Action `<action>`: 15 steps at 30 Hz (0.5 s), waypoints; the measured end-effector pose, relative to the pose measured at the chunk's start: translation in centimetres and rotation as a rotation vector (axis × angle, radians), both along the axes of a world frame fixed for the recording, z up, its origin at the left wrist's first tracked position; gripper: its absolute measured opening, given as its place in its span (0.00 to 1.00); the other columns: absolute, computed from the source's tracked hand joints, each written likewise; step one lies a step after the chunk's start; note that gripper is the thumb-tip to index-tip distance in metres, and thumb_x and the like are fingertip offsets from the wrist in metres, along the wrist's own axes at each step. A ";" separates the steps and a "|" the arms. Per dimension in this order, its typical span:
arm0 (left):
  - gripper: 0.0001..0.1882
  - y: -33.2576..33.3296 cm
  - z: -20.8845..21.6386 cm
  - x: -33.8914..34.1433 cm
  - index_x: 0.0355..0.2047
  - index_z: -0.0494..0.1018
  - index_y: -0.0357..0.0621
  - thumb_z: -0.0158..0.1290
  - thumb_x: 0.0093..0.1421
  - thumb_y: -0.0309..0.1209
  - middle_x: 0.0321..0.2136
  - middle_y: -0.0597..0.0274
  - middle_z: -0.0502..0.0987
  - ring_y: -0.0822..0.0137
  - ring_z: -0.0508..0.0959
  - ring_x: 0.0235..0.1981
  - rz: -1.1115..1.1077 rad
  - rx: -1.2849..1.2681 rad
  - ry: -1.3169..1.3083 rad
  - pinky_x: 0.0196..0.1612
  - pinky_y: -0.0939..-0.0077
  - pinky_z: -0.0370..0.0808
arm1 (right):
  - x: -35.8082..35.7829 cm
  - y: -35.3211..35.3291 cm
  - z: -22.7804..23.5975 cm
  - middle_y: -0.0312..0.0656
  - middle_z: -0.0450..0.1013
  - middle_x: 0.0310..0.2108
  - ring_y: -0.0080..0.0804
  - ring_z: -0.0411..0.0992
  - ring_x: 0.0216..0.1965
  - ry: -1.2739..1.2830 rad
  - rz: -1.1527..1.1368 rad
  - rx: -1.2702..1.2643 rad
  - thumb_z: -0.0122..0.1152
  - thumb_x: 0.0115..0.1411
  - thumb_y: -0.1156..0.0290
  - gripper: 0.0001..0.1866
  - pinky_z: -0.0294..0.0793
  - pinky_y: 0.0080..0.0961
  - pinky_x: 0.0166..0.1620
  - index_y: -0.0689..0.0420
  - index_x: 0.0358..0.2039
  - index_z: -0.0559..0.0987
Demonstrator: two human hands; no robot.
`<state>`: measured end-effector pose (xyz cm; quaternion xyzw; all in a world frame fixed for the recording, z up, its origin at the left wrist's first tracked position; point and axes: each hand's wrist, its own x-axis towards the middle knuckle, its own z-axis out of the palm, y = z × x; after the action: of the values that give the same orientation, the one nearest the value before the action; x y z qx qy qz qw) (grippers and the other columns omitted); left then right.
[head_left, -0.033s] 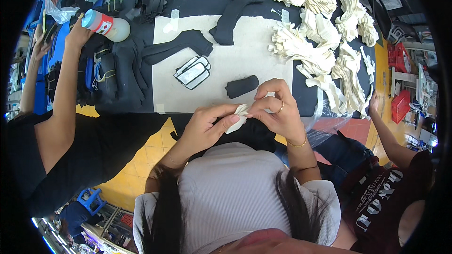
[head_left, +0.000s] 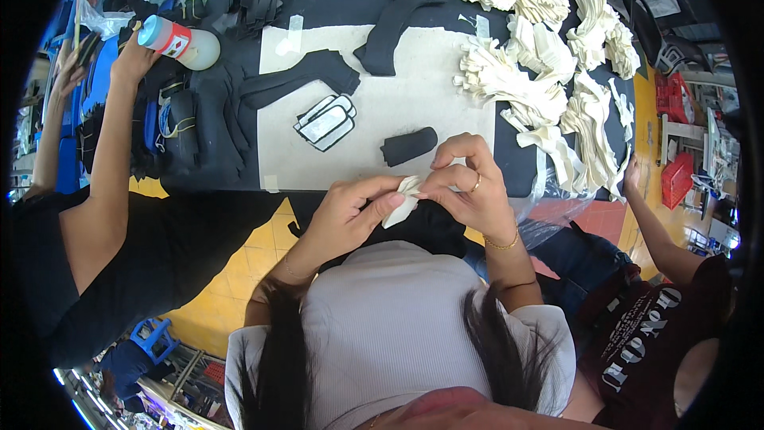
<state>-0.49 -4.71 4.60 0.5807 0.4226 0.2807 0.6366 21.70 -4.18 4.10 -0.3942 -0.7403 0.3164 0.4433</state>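
A small cream fabric piece [head_left: 400, 212] is pinched between my two hands just off the table's near edge. My left hand [head_left: 354, 205] grips its left side between thumb and fingers. From the other side, my right hand [head_left: 469, 187] pinches its upper edge with thumb and index finger. On the pale sheet beyond lie a rolled dark fabric piece [head_left: 409, 146], a few white pads with black edges [head_left: 326, 123], and two dark fabric strips, one long [head_left: 306, 78] and one standing farther back [head_left: 387, 36].
Heaped cream fabric pieces [head_left: 517, 72] cover the table's right side. Stacked dark fabric [head_left: 215, 111] fills the left. A person's hand [head_left: 135, 56] at left is by a white bottle [head_left: 179, 42] with a blue cap. Another person's arm [head_left: 656, 223] is at right.
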 end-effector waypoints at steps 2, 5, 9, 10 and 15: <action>0.13 0.1 0.0 0.1 0.46 0.78 0.35 0.54 0.69 0.33 0.25 0.62 0.79 0.77 0.75 0.24 0.005 -0.004 -0.032 0.30 0.80 0.71 | -0.1 0.1 -0.2 0.37 0.67 0.37 0.37 0.71 0.38 -0.020 0.000 0.098 0.75 0.42 0.77 0.14 0.73 0.30 0.42 0.52 0.31 0.82; 0.12 0.7 -0.3 0.2 0.43 0.76 0.35 0.53 0.70 0.34 0.22 0.64 0.77 0.80 0.74 0.23 -0.025 0.010 -0.055 0.28 0.82 0.70 | 0.0 0.4 -0.4 0.35 0.66 0.36 0.34 0.71 0.37 -0.045 0.008 0.197 0.76 0.43 0.75 0.12 0.71 0.31 0.41 0.51 0.29 0.83; 0.11 0.5 -0.5 0.8 0.38 0.74 0.36 0.52 0.70 0.33 0.19 0.67 0.75 0.83 0.71 0.21 0.007 -0.039 -0.144 0.24 0.83 0.66 | 0.0 0.2 -0.4 0.34 0.65 0.35 0.32 0.71 0.36 -0.055 -0.001 0.252 0.77 0.42 0.74 0.12 0.70 0.32 0.39 0.50 0.28 0.83; 0.11 0.5 -0.4 0.8 0.38 0.74 0.36 0.51 0.70 0.33 0.19 0.67 0.75 0.83 0.71 0.21 0.005 -0.032 -0.103 0.24 0.83 0.65 | 0.0 0.1 -0.4 0.34 0.65 0.35 0.32 0.72 0.35 -0.062 -0.001 0.260 0.77 0.41 0.74 0.12 0.70 0.32 0.39 0.50 0.28 0.83; 0.10 0.4 -0.3 0.6 0.36 0.73 0.36 0.50 0.70 0.32 0.19 0.68 0.74 0.83 0.69 0.20 0.010 0.021 0.015 0.23 0.83 0.63 | -0.2 -0.2 -0.3 0.33 0.65 0.35 0.31 0.71 0.35 -0.097 -0.007 0.320 0.77 0.40 0.73 0.12 0.70 0.32 0.39 0.51 0.27 0.83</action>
<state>0.10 -4.33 4.27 0.5873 0.4273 0.2841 0.6259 21.52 -4.34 3.83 -0.3359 -0.8004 0.1735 0.4653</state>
